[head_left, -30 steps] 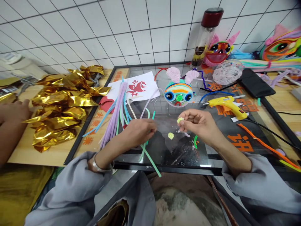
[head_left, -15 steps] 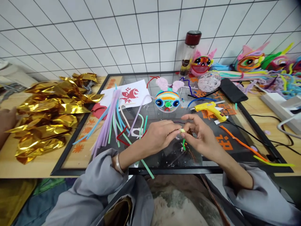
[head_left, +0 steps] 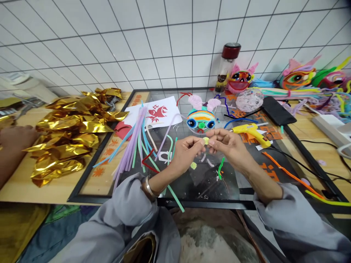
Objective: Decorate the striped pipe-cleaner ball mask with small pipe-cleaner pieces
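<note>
A small pale-yellow pipe cleaner coil (head_left: 205, 140) is pinched from both sides between my left hand (head_left: 186, 151) and my right hand (head_left: 228, 146). A second yellow coil (head_left: 193, 166) lies on the dark glass board just below my left hand. Beneath my right hand rests a bent green pipe cleaner piece (head_left: 221, 168). Two short pale lilac strips (head_left: 210, 163) are between them. Directly beyond my fingers sits a striped pipe cleaner animal head (head_left: 201, 118) with pink ears and blue-rimmed eyes.
Lilac, blue and green pipe cleaners (head_left: 135, 137) lie left of my hands, partly over a paper with a red cut-out (head_left: 157, 112). Gold foil (head_left: 72, 137) covers the left side, near another person's hand (head_left: 20, 138). A yellow glue gun (head_left: 251, 133), its cord, a phone (head_left: 279, 111) and a bottle (head_left: 227, 67) are right.
The yellow coil now shows flatter between my fingertips, and my hands have risen slightly. The second yellow coil has come into sight on the board. The whole view has shifted a little left.
</note>
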